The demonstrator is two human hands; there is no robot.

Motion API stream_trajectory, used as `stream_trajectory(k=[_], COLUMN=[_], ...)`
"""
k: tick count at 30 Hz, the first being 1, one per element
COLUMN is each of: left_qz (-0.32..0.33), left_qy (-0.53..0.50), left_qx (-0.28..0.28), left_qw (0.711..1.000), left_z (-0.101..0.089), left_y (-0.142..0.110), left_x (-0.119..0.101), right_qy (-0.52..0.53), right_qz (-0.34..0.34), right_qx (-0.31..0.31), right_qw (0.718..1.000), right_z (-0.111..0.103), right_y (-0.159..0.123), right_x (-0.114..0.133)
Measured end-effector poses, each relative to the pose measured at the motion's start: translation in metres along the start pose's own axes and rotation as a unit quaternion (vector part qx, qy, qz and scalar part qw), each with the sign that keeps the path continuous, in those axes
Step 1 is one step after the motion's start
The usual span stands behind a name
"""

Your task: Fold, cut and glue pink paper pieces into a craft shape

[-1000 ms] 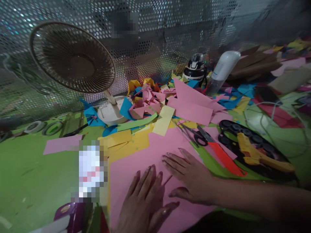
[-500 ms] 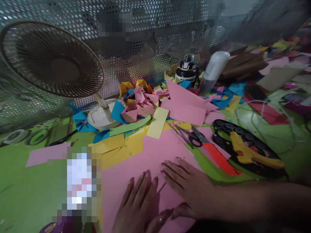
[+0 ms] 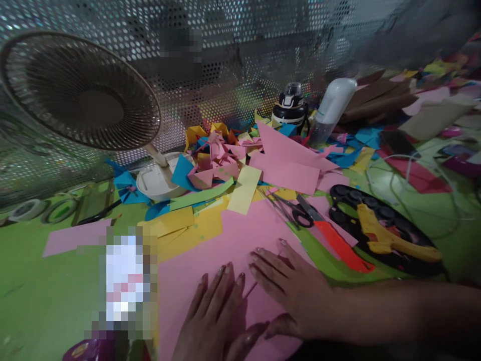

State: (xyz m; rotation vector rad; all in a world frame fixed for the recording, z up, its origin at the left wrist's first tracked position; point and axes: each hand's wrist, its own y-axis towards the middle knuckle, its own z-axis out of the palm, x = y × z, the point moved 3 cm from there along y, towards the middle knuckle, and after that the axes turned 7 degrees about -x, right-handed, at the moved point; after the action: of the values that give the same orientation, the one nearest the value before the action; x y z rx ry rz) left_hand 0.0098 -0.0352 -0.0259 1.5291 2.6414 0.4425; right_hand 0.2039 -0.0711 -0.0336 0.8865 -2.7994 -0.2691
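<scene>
A large pink sheet of paper [image 3: 195, 271] lies flat on the green table in front of me. My left hand [image 3: 214, 316] rests on it, fingers stretched out. Beside it my right hand [image 3: 289, 291] lies flat on the same sheet, fingers extended and pointing up and to the left. A thin dark stick-like thing [image 3: 251, 289] shows between the two hands, its upper end running under my right fingers. Just beyond the sheet's right part are scissors [image 3: 302, 215] and an orange-handled cutter [image 3: 340, 245]. Yellow paper [image 3: 206, 228] borders the sheet's far left side.
A desk fan [image 3: 161, 175] stands at the back left before a perforated metal wall. Folded paper pieces [image 3: 218, 155] pile up mid-table, with a black bottle [image 3: 289, 110] behind. At right, a yellow glue gun [image 3: 383, 238] sits on a black tray [image 3: 417, 233]. Tape rolls [image 3: 28, 210] lie far left.
The whole view has shifted, so the table things sit further left. My thumbs have come closer together, nearly touching. Both hands stay flat on the pink sheet.
</scene>
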Motion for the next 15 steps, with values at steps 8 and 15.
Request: stream_trajectory(k=[8, 15], left_qz=[-0.005, -0.014], left_qy=[0.012, 0.002], left_qx=[0.023, 0.038], left_qw=[1.000, 0.999], left_z=[-0.0071, -0.0076], left_y=[0.0021, -0.0005], left_x=[-0.0033, -0.0040], right_qy=[-0.008, -0.012], right_qz=[-0.010, -0.017], right_qx=[-0.003, 0.000], right_qw=[1.000, 1.000], right_z=[-0.0005, 0.0027], right_y=[-0.0008, -0.0017], right_x=[0.0016, 0.0036])
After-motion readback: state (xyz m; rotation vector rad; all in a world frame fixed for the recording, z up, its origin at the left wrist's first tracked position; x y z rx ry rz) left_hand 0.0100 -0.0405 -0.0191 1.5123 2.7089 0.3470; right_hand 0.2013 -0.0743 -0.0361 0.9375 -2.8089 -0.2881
